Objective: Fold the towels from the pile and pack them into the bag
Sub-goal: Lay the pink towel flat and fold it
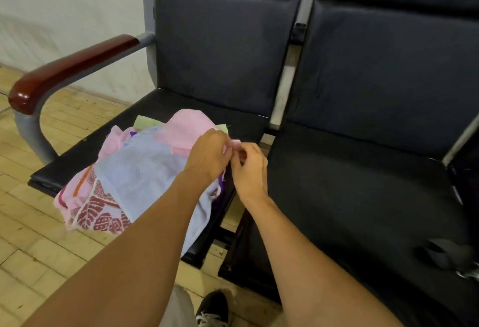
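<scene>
I see towel pile (134, 171) heaped on left seat (77, 150), front edge hanging over. Left hand (210, 154) and right hand (250, 168) meet at pile's right side, both grips pinched on corner of pink towel (191, 124) (small flap poking up between fingers). Blue towel (145, 168) lies under left forearm. Right seat (363, 184) beside it, dark strap (440, 253) on it.

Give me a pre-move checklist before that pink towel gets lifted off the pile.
1. Both hands on the pink towel: ok, left hand and right hand pinch its edge.
2. Towel free of the pile: not ok, it lies on the others.
3. Pile stable: not ok, it overhangs the left seat front.
4. Folding space: ok, right seat is bare.
5. Bag open: cannot tell.
</scene>
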Demonstrator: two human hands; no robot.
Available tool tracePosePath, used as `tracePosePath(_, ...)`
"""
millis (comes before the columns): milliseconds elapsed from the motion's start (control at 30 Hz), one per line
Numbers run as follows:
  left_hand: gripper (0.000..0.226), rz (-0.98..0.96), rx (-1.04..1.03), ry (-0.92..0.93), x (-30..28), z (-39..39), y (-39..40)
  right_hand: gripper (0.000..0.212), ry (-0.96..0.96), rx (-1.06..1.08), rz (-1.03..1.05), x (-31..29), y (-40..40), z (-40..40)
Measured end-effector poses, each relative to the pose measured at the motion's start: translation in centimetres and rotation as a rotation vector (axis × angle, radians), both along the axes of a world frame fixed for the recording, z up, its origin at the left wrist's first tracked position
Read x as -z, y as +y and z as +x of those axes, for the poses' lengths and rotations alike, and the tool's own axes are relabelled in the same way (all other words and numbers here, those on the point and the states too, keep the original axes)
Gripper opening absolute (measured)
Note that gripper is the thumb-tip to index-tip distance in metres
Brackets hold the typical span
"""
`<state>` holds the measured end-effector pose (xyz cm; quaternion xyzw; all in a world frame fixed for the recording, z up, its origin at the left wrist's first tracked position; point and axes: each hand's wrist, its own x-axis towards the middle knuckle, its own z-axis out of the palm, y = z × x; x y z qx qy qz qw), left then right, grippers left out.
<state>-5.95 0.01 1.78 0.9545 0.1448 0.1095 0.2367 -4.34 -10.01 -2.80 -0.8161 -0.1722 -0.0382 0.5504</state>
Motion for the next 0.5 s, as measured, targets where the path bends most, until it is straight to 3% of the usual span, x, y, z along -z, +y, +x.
tracePosePath(67,0.01,-0.076,0.122,-0.098,-1.0,-0.1,-1.9,0.011,-0.031,0.04,0.049,-1.8,-2.9,0.5)
tracePosePath(133,0.014,-0.16,0.211,-0.179,-2.3,-0.2,-4.1,0.017,-0.086,0.029,0.039,-3.2,-6.0,0.7)
tracePosePath(233,0.021,-0.222,0.296,-0.229,-3.8,-0.4,-7.7,0.024,-0.176,0.054,-0.105,-5.5,-10.6,1.0)
tracePosePath(400,0.01,-0.169,0.411,-0.147,-3.9,0.4,-13.0,0.015,-0.27,0.061,-0.174,-8.0,-18.7,0.6)
tracePosePath(500,0.008,-0.099,0.356,-0.106,-3.5,0.7,-15.1,0.012,-0.26,0.137,-0.168,-9.1,-22.8,0.3)
